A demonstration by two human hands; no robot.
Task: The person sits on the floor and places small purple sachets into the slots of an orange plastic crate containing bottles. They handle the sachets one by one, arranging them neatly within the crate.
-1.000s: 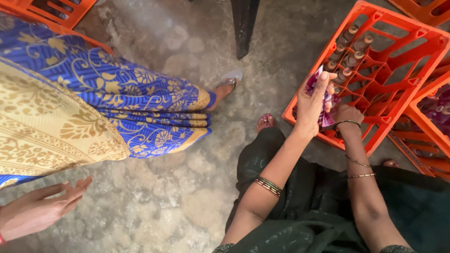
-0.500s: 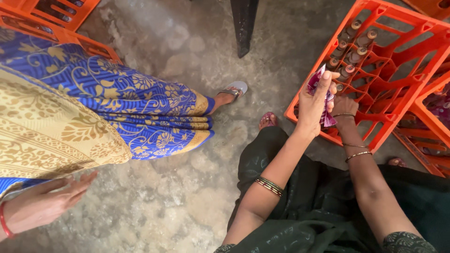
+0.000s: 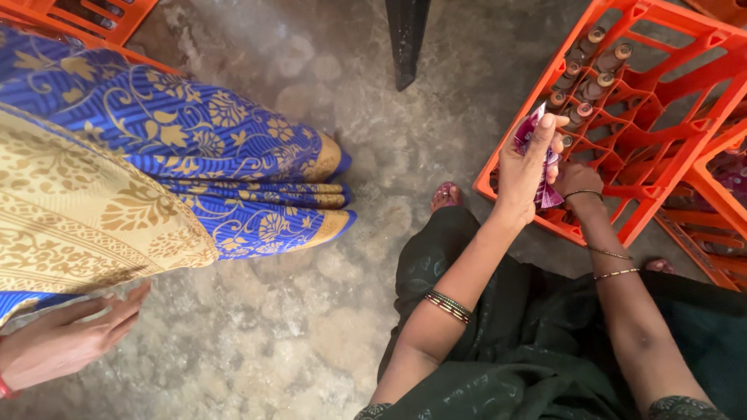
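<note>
My left hand is raised in front of an orange plastic crate and grips a bundle of purple and pink wrappers. My right hand sits just right of it, fingers closed on the lower part of the same bundle. Both wrists wear thin bangles. Inside the crate, several brown bottle-like cylinders stand in its far-left cells. My dark green clothing fills the lower frame, and my toes show beside the crate.
Another person in a blue and gold patterned garment stands at the left, with an open hand hanging at bottom left. More orange crates lie at top left and far right. A black post rises at the top.
The other person's sandalled foot, visible earlier at the garment's hem, is now hidden under the cloth. My hands stay on the wrapper bundle near the crate.
</note>
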